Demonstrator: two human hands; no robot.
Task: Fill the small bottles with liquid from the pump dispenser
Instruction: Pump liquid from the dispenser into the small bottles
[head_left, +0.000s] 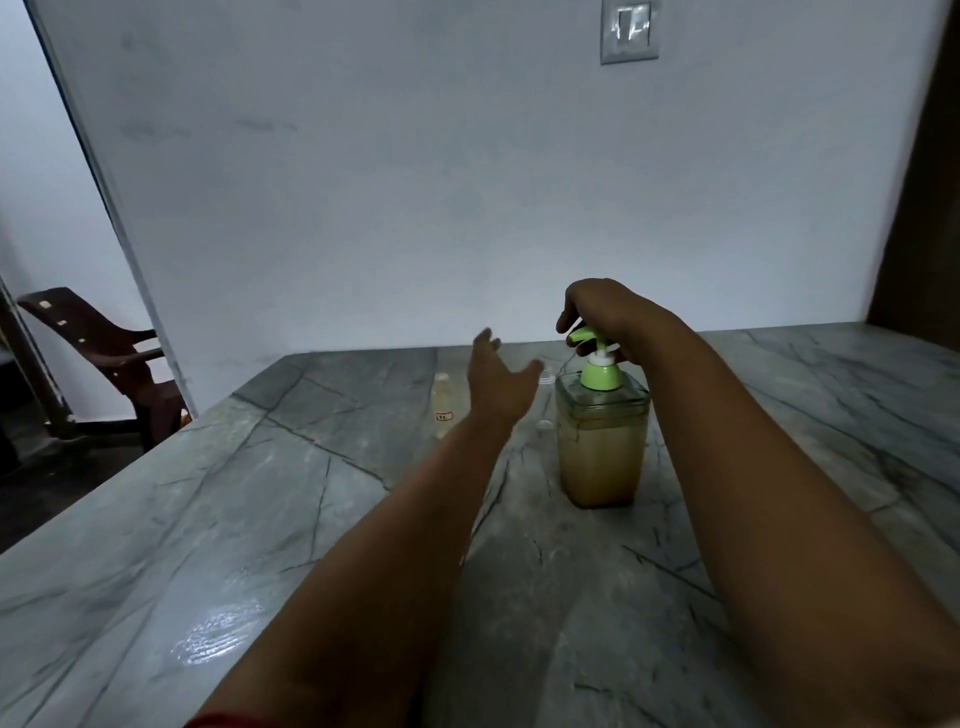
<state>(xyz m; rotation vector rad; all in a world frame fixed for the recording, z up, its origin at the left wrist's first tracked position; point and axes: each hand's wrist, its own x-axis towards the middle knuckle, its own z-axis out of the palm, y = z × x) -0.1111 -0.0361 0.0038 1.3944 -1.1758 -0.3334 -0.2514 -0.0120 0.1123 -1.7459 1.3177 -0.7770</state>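
Grey veined stone tabletop (218, 499), head view only: the pump dispenser (601, 431) stands upright near the middle-far part, a clear square jar abt two-thirds full of tan liquid, long axis vertical, green pump head (592, 343) w/ its spout pointing left. The right hand (597, 312) sits curled over the pump head, fingers draped on top of it and gripping it, ready to press. The left hand (501, 384) hovers in the air just left of the dispenser, fingers spread and relaxed, holding nothing. One small bottle (444, 402) stands upright beyond that hand, partly hidden by it, w/ a small label low on its side; whether it holds liquid is hard to tell in the dim light. A couple of small pale round bits, maybe caps (545, 376), lie near the dispenser; too blurry to be sure. Step in hand looks like setup for a fill: no bottle under the spout yet. Next move prob needs the left hand to take the small bottle, bring its mouth right under the spout tip, hold it steady, then a slow press.
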